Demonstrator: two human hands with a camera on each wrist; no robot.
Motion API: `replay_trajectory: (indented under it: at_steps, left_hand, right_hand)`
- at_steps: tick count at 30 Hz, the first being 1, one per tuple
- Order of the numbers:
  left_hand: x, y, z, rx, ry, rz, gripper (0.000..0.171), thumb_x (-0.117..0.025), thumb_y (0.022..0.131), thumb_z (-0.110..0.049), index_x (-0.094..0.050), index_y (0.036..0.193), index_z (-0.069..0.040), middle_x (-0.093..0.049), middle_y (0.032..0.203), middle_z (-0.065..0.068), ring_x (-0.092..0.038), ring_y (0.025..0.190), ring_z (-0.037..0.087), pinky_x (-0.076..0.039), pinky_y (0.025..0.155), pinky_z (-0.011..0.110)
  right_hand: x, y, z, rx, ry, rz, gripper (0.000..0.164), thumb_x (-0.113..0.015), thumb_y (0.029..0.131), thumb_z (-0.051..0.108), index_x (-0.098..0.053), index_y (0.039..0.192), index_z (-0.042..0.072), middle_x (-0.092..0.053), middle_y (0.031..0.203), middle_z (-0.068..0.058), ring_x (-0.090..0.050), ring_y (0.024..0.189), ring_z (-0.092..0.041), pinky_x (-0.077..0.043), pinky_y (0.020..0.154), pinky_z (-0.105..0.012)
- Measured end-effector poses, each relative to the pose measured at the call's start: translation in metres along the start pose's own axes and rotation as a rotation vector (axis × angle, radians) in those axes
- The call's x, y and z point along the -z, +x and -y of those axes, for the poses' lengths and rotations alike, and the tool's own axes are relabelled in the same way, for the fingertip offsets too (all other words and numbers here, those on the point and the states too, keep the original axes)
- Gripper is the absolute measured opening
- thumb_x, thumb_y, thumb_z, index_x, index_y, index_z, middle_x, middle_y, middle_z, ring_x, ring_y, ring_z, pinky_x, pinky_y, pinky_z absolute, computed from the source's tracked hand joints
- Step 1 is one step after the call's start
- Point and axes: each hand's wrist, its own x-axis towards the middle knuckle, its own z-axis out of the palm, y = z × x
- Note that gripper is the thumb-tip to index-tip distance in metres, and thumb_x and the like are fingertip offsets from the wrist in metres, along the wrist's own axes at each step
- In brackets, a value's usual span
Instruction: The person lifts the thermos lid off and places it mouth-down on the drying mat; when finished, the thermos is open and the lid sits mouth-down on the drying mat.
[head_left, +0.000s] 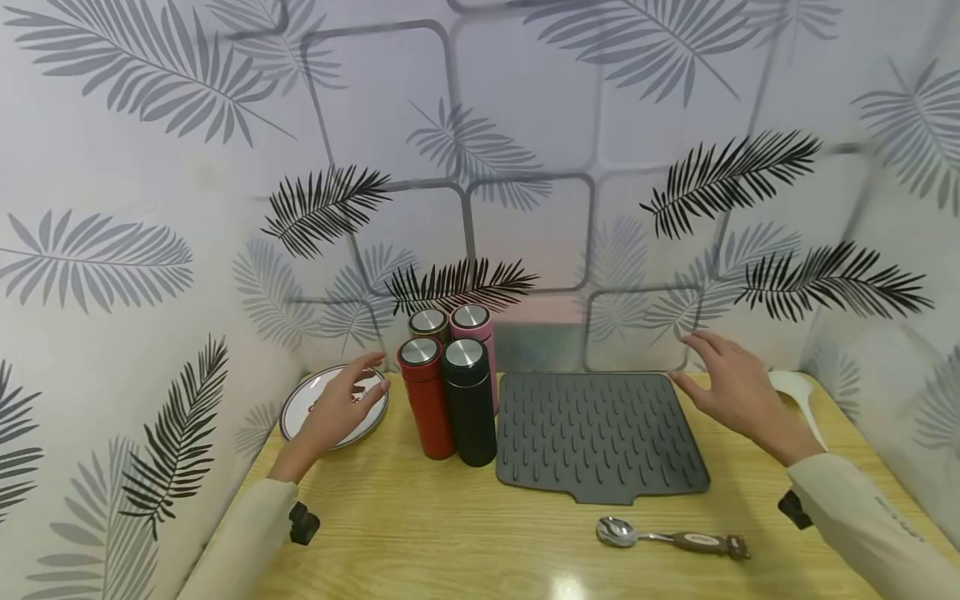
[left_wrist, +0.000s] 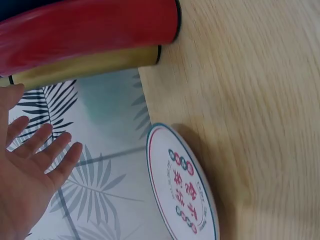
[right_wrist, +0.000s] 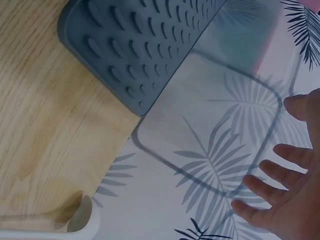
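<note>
My left hand point(head_left: 339, 407) hovers over the white patterned plate point(left_wrist: 182, 185) at the table's left, its fingers relaxed and holding nothing. Just right of it in the head view stand a red thermos point(head_left: 427, 408) and a black thermos point(head_left: 470, 408), upright and close together. Behind them are a pink thermos point(head_left: 487, 342) and a gold thermos point(left_wrist: 85, 67). At the right, my right hand point(head_left: 731, 387) is raised beside the far right corner of a grey ribbed mat point(head_left: 596, 433). Its fingers are spread apart in the right wrist view, with nothing in them.
A spoon point(head_left: 660, 537) with a brown handle lies in front of the mat. Behind my right forearm, a white ladle point(head_left: 798, 392) rests near the right edge of the wooden table point(head_left: 390, 533). Leaf-patterned wall covering point(head_left: 525, 150) rises behind and at both sides.
</note>
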Motion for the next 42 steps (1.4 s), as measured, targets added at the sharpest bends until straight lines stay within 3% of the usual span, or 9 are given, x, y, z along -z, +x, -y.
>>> replay_trajectory:
  at_steps: [4,9,15,23,30,42]
  left_hand:
    - [-0.002,-0.004,-0.005,-0.014,-0.114,0.002,0.054,-0.063,0.106,-0.016,-0.044,0.154,-0.002,-0.054,0.15,0.025,-0.06,0.131,0.045,-0.052,0.103,0.056]
    - [-0.005,-0.006,-0.009,0.023,-0.233,0.046,0.061,-0.065,0.104,-0.014,-0.038,0.158,-0.004,-0.053,0.149,0.028,-0.059,0.131,0.045,-0.05,0.106,0.056]
    - [-0.012,-0.004,-0.016,0.086,-0.268,0.061,0.071,-0.075,0.098,-0.025,-0.04,0.158,-0.011,-0.053,0.152,0.022,-0.055,0.137,0.044,-0.046,0.111,0.059]
    - [-0.028,-0.004,-0.019,0.11,-0.323,0.062,0.077,-0.08,0.093,-0.023,-0.039,0.158,-0.015,-0.053,0.153,0.016,-0.054,0.138,0.038,-0.044,0.114,0.058]
    - [-0.045,-0.003,-0.021,0.139,-0.366,0.013,0.082,-0.083,0.091,-0.022,-0.039,0.159,-0.014,-0.052,0.154,0.019,-0.051,0.141,0.039,-0.042,0.115,0.058]
    - [-0.058,-0.001,-0.027,0.147,-0.451,-0.035,0.082,-0.084,0.088,-0.015,-0.041,0.157,-0.014,-0.053,0.152,0.014,-0.053,0.139,0.038,-0.043,0.115,0.057]
  right_hand:
    - [0.001,0.001,0.011,0.023,0.075,-0.006,0.05,-0.072,0.099,0.019,-0.056,0.14,-0.006,-0.058,0.137,-0.031,-0.063,0.111,-0.051,-0.051,0.086,-0.067]
    - [-0.002,0.005,0.025,0.079,0.165,-0.019,0.042,-0.07,0.1,0.014,-0.058,0.136,-0.004,-0.064,0.129,-0.026,-0.066,0.106,-0.043,-0.055,0.083,-0.061]
    - [-0.006,0.012,0.041,0.123,0.289,-0.028,0.033,-0.065,0.103,0.007,-0.06,0.134,-0.003,-0.068,0.124,-0.022,-0.069,0.104,-0.038,-0.059,0.084,-0.056]
    - [-0.012,0.015,0.056,0.15,0.352,-0.022,0.029,-0.065,0.103,0.006,-0.061,0.131,-0.002,-0.068,0.121,-0.019,-0.07,0.101,-0.032,-0.061,0.081,-0.049]
    - [-0.015,0.017,0.07,0.146,0.452,0.006,0.032,-0.065,0.103,0.005,-0.059,0.133,-0.004,-0.068,0.123,-0.02,-0.07,0.103,-0.032,-0.06,0.083,-0.052]
    - [-0.021,0.026,0.094,0.194,0.507,0.018,0.034,-0.068,0.1,0.003,-0.06,0.133,-0.002,-0.068,0.122,-0.017,-0.07,0.102,-0.028,-0.062,0.081,-0.041]
